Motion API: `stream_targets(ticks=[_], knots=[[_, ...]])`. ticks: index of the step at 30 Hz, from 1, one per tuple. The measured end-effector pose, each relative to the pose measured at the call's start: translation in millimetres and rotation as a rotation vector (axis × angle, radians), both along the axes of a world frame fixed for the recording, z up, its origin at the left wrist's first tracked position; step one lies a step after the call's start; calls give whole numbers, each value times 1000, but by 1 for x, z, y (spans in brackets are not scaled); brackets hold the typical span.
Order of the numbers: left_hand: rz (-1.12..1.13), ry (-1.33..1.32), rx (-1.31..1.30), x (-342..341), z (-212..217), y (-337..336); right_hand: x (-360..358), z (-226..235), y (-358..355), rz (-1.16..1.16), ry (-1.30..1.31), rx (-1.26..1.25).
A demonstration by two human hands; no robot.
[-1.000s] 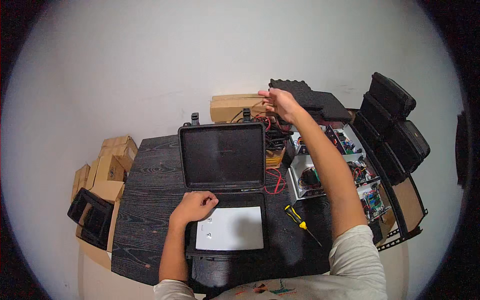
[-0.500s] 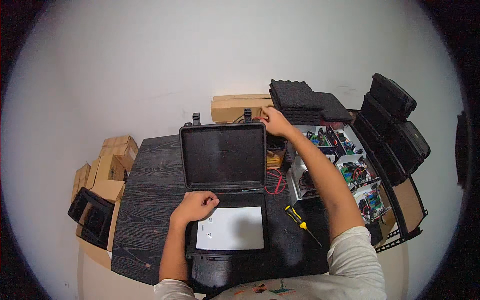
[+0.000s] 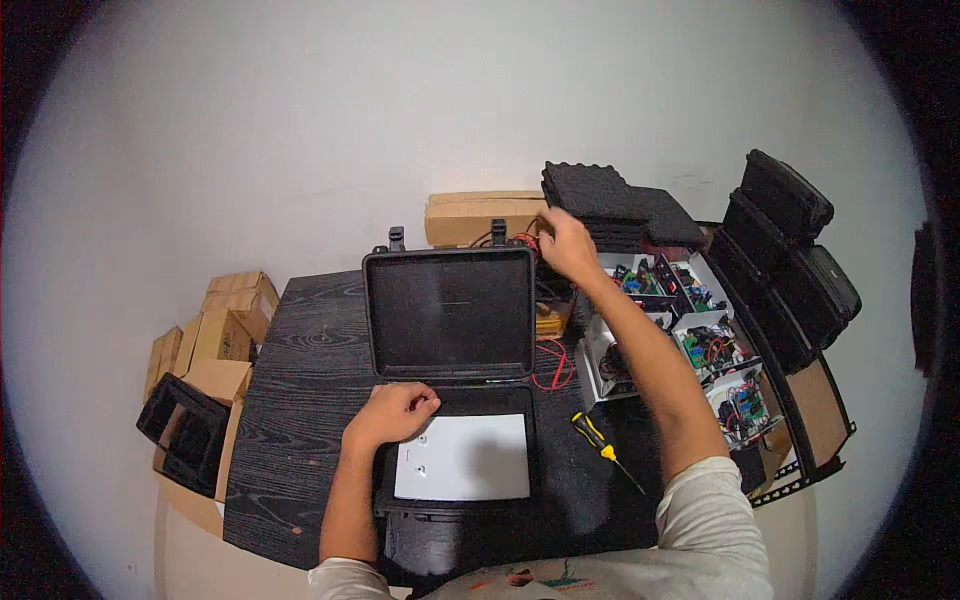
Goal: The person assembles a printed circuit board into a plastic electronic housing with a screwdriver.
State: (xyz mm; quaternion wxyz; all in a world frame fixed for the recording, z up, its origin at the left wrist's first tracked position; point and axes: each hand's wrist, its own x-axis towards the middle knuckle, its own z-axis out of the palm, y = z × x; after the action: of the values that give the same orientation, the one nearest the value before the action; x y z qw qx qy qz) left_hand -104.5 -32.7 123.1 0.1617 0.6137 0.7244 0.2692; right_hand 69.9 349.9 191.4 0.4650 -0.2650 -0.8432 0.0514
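Leftmost, an open cardboard box [image 3: 217, 379] stood below the table's edge, a black open-topped piece [image 3: 214, 415] sitting tilted inside it. Closed cardboard cartons [image 3: 238, 297] were grouped just behind. Next came the dark wood-grain table [image 3: 305, 400], and on it the left hand [image 3: 400, 412], loosely curled with a gap between thumb and fingers, resting at the upper left of the hard case's base. That black hard case [image 3: 450, 310] lay open toward the person, its lid raised and two latches sticking up from the lid's far edge. In the base sat a flat white panel [image 3: 465, 457] with two small round fittings near its left side. A long cardboard carton [image 3: 480, 212] rested behind the lid.

Just right of the lid, a tangle of red and black cables [image 3: 526, 240] lay above a yellow packet [image 3: 550, 326], with a red wire [image 3: 556, 372] looping onto the tabletop. The right hand [image 3: 567, 245] was at those cables, its fingers bent and blurred; whether they pinched one could not be told. Nearer the person lay a yellow-and-black screwdriver [image 3: 597, 438]. Dark foam sheets [image 3: 598, 195] were stacked beyond the hand. Farther right, white open boxes [image 3: 590, 388] held green circuit boards [image 3: 742, 405] and bundled wires, and more black cases [image 3: 790, 205] were piled at the far right.
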Motion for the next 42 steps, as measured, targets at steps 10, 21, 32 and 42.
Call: stream_targets(ticks=[10, 21, 32, 42], knots=[[-70, -113, 166, -12, 4, -16, 5, 11, -212, 749, -45, -7], [24, -73, 305, 9, -36, -73, -10, -107, -296, 707, -546, -96], [50, -83, 300, 9, -38, -77, -15, -101, -292, 633, -697, -198], [53, -460, 396, -6, -69, -81, 24, -56, -271, 717, -158, -309]])
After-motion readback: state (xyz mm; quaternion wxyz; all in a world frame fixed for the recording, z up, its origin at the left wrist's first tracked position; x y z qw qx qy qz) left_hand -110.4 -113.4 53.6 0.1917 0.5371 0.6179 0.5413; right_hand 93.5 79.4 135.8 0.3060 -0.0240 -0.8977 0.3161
